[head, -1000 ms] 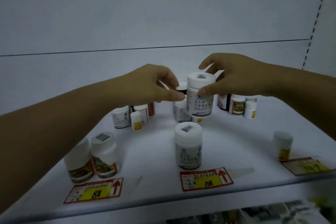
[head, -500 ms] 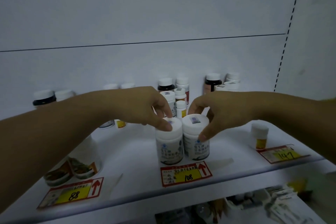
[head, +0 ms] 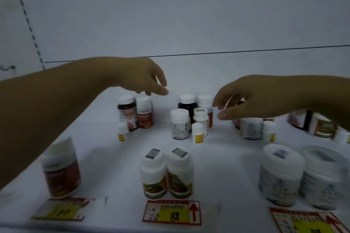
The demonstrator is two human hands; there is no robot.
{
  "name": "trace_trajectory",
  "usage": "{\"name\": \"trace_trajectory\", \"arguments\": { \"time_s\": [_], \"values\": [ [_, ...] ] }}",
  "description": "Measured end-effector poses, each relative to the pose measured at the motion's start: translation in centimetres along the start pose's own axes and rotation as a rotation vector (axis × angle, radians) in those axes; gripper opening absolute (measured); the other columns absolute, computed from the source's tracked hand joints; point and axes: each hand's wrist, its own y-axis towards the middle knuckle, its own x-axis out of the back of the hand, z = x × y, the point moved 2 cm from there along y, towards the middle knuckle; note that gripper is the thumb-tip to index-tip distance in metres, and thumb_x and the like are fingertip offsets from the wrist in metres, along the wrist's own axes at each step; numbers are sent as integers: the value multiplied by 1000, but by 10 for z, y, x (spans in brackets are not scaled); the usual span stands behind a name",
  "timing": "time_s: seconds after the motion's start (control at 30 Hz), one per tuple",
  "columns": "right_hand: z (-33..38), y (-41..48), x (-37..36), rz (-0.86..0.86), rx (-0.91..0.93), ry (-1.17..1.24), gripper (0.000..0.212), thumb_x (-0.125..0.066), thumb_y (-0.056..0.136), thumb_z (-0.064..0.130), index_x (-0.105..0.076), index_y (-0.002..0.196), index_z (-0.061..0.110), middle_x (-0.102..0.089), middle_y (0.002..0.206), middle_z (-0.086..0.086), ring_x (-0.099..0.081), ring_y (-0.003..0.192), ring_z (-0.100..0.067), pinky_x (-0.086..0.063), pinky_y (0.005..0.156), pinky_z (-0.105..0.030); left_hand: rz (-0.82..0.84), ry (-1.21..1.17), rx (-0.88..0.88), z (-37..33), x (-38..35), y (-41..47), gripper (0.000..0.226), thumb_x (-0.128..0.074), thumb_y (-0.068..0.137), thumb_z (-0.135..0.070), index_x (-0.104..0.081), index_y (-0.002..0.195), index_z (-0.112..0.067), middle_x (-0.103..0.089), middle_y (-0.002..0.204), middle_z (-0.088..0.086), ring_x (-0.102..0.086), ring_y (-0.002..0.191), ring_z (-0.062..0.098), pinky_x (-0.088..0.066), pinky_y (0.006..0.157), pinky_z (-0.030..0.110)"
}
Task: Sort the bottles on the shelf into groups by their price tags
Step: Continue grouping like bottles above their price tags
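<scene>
Head view: white-capped bottles, upright.

Two hands reach over the shelf. Three price tags line its front edge. Five bottles stand in front; the blurred ones behind can't be counted surely.

Plastic bottles with paper labels on a smooth white shelf.
</scene>
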Motion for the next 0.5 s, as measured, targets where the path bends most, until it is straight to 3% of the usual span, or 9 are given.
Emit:
{"name": "trace_trajectory", "arguments": {
  "time_s": [0.17, 0.37, 0.5],
  "values": [
    [50, 86, -22, 41, 96, -82, 27, -56, 78, 55, -57, 100, 39, -59, 92, 21, -56, 89, 0, -45, 77, -22, 95, 86, 122, 74, 9, -7, 36, -67, 78, -44, -62, 110, -26, -70, 101, -2, -64, 84, 10, -54, 72, 26],
    [75, 190, -44, -73, 68, -133, 40, -57, 85, 44, -56, 119, 24, -61, 114, 5, -51, 90, -10, -38, 78, -24, 140, 130, 208, 146, 25, 8, 47, -71, 77, -40, -57, 119, -27, -60, 120, -1, -60, 101, 19, -50, 75, 25],
    [76, 239, -58, -134, -36, -145, 45, -53, 88, 41, -51, 129, 23, -55, 131, -2, -50, 112, -18, -37, 89, -28, 162, 186, 220, 171, 19, 43, 64, -71, 77, -40, -44, 134, -26, -50, 134, 6, -56, 111, 25, -46, 80, 29]
  ]
}}
